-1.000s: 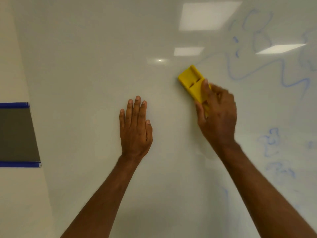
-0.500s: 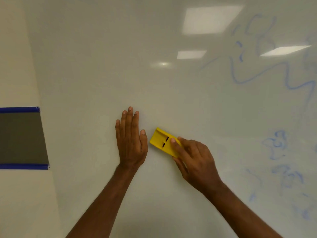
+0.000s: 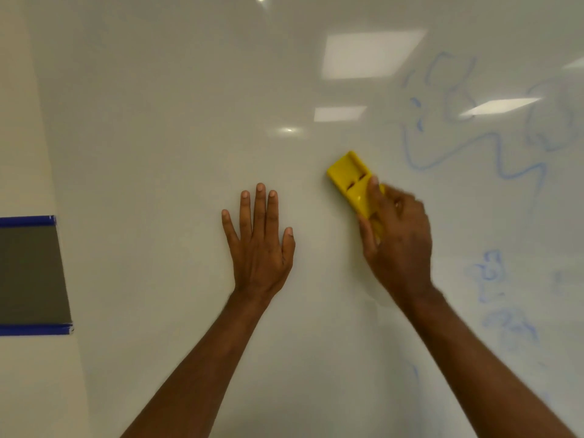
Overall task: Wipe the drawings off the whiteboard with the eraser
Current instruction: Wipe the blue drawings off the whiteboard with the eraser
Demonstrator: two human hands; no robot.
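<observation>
The whiteboard (image 3: 177, 128) fills nearly the whole view. My right hand (image 3: 396, 245) grips a yellow eraser (image 3: 349, 178) and presses it flat on the board, its free end pointing up and left. Blue marker drawings (image 3: 467, 143) cover the board's right side: a wavy line and loops above, smaller smudged scribbles (image 3: 493, 276) below right. The eraser sits just left of the wavy line. My left hand (image 3: 260, 245) rests flat on the board with fingers spread, left of the eraser and holding nothing.
The whiteboard's left edge runs down the view's left side, with a beige wall (image 3: 19, 105) beyond it. A dark grey panel (image 3: 30, 273) framed by blue tape strips hangs on that wall. Ceiling lights reflect in the board's upper part.
My right hand has swept the eraser up and to the right, from beside my left hand's thumb back toward the wavy line. The left hand has stayed flat on the board.
</observation>
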